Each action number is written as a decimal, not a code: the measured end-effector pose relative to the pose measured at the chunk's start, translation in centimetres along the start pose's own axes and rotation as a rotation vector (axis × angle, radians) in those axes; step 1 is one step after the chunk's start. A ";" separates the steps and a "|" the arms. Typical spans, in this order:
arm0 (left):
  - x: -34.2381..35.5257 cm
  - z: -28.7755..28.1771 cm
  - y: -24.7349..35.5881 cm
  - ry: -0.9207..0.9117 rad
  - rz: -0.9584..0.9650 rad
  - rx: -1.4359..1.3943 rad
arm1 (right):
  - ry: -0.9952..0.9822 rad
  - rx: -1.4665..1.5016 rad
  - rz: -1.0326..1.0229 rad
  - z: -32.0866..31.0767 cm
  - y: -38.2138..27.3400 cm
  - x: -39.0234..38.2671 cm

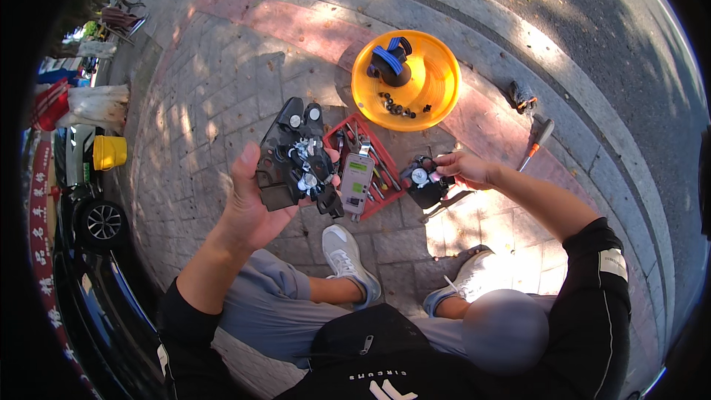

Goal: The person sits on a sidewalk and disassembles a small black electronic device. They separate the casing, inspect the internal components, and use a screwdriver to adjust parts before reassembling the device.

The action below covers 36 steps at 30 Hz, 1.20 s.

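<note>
My left hand [255, 204] grips a black plastic mechanical assembly [285, 150] from below, thumb along its left edge. Bright metal pieces and round silver caps show on its upper face. To the right, my right hand [468, 170] is closed at the edge of a smaller black mechanical part [422, 184] with a round silver disc, low over the paving. The fingertips partly cover its right side. Between the hands, a red tray [386, 194] holds several hand tools. A phone [357, 180] with a lit screen lies across the tray.
Beyond the tray stands a round yellow basin [361, 107] holding a black-and-blue object [390, 65] and small black pieces. A screwdriver [538, 143] and a dark crumpled bundle [522, 96] lie near the kerb [592, 104]. At the left are a black car [104, 289] and a yellow bucket [110, 152].
</note>
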<state>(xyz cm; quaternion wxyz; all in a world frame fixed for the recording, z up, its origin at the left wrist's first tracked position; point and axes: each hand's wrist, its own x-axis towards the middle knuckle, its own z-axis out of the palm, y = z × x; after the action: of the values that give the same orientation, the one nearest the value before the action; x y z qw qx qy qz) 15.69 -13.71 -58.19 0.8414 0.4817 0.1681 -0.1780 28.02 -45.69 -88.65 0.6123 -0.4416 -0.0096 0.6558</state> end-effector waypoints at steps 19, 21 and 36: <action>-0.1 -0.4 0.1 -0.032 0.029 -0.012 | -0.525 0.374 -0.359 12.3 -13.5 -4.6; -0.1 -0.2 0.1 -0.065 0.038 -0.022 | -0.516 0.408 -0.345 12.5 -13.4 -5.0; 0.0 -0.3 0.5 -0.199 0.131 -0.136 | -0.611 0.492 -0.321 14.2 -12.7 -5.3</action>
<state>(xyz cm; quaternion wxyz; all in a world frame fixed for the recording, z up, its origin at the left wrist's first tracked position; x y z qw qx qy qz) 15.85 -13.17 -57.93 0.8945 0.4134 0.0638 -0.1577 28.92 -39.33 -69.94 0.7629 -0.0603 -0.1025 0.6354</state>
